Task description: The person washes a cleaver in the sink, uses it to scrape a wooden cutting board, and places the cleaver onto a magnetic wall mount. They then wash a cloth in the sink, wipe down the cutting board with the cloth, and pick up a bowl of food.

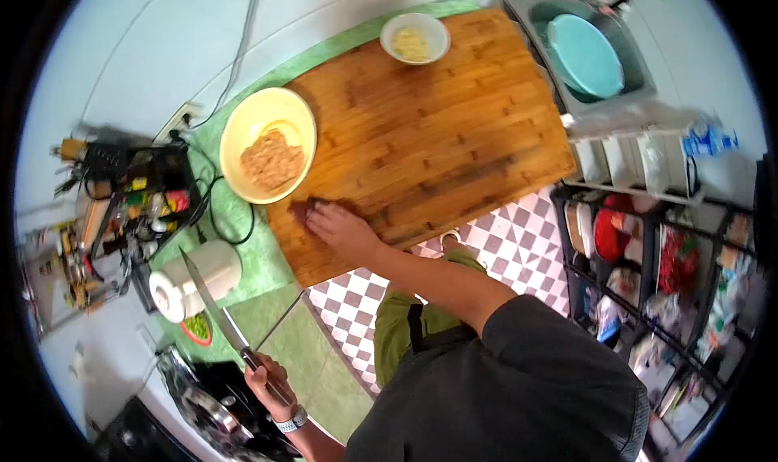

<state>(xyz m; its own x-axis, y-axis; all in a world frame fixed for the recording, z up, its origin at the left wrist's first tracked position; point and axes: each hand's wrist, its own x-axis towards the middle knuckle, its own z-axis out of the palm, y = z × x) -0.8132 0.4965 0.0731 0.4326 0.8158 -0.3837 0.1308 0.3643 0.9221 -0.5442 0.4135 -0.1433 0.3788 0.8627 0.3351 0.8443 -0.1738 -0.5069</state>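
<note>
In curled left grip [269, 387], holds long, shiny metal knife [230, 327] over green counter [312, 357]: likely stiff; keep to dark handle [250, 359]. With right grip [344, 232], touches dark-red thing [301, 209] on brown wooden board [438, 121]; can't tell if pinching.

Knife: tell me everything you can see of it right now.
The knife has a long, narrow, grey blade that looks like metal and tapers to a point, and a dark handle. The left hand is wrapped around the handle. The blade slants toward the upper left of the head view, crossing in front of a pale, rounded container; whether the two touch cannot be told.
</note>
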